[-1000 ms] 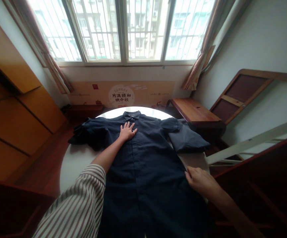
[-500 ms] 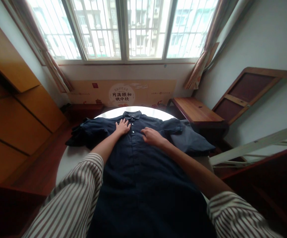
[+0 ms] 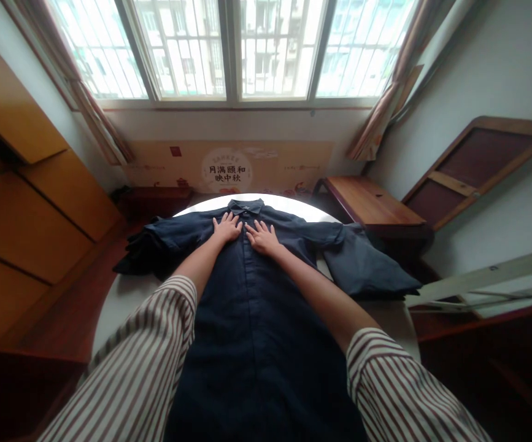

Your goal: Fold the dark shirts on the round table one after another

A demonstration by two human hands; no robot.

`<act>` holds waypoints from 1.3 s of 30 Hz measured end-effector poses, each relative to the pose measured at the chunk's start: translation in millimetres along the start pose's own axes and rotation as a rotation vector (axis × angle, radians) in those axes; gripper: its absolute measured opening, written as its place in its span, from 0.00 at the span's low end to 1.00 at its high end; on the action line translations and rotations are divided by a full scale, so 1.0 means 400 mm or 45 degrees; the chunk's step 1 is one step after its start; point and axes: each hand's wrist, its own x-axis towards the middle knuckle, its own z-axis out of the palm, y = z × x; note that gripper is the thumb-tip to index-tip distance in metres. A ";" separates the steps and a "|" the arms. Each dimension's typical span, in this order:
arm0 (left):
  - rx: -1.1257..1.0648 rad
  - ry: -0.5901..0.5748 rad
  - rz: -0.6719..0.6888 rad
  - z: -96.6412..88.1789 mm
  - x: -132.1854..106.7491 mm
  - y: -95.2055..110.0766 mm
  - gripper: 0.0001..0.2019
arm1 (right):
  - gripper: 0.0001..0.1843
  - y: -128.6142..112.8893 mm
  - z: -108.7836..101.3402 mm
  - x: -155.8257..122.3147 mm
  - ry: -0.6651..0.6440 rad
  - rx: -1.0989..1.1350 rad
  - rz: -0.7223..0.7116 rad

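Note:
A dark navy short-sleeved shirt point(image 3: 256, 331) lies spread face up on a round white table point(image 3: 118, 307), its collar at the far edge and its button front running toward me. My left hand point(image 3: 227, 228) rests flat on the upper chest, left of the buttons, fingers spread. Just right of the button line, my right hand point(image 3: 262, 238) lies with fingers stretched out on the cloth. Neither hand grips anything. The lower end of the shirt runs out of view at the bottom.
Folded dark grey cloth point(image 3: 367, 261) lies on the table's right side, and a black cloth pile point(image 3: 139, 255) at its left. A wooden bench point(image 3: 371, 202) stands beyond on the right. Wooden cabinets point(image 3: 58, 215) line the left, with a barred window point(image 3: 183, 55) ahead.
My right hand has gone from curled fingers to spread and flat, and moved slightly left toward the buttons. My left hand stays on the upper chest. The camera view has shifted a little.

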 end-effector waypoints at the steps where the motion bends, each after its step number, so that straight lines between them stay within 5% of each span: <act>1: 0.001 0.003 0.002 0.000 0.000 0.000 0.32 | 0.19 -0.003 0.008 -0.009 -0.006 -0.009 -0.006; 9: 0.021 0.065 -0.032 -0.017 -0.032 0.017 0.30 | 0.31 -0.022 0.065 -0.235 -0.148 -0.084 -0.127; 17: -0.009 0.194 0.028 -0.094 -0.158 0.124 0.21 | 0.41 -0.119 0.014 -0.555 -0.294 0.045 -0.274; 22: -0.101 0.153 0.426 -0.124 -0.419 0.155 0.18 | 0.47 -0.130 -0.059 -0.718 -0.472 0.246 -0.424; 25: -0.303 0.089 0.821 -0.132 -0.672 0.087 0.16 | 0.52 -0.091 -0.104 -0.825 -0.536 0.282 -0.507; 28: -0.308 -0.002 0.926 -0.133 -0.916 -0.027 0.15 | 0.46 -0.035 -0.115 -0.933 -0.351 0.140 -0.507; 31: -0.265 0.122 0.750 -0.112 -1.088 -0.149 0.23 | 0.38 0.020 -0.090 -1.018 0.072 -0.029 -0.442; 34: -0.270 0.294 0.477 -0.074 -1.180 -0.236 0.30 | 0.36 0.062 -0.063 -1.060 0.374 -0.052 -0.307; 39: -0.473 0.454 -0.019 -0.033 -1.210 -0.257 0.23 | 0.32 0.095 -0.063 -1.048 0.418 -0.018 -0.266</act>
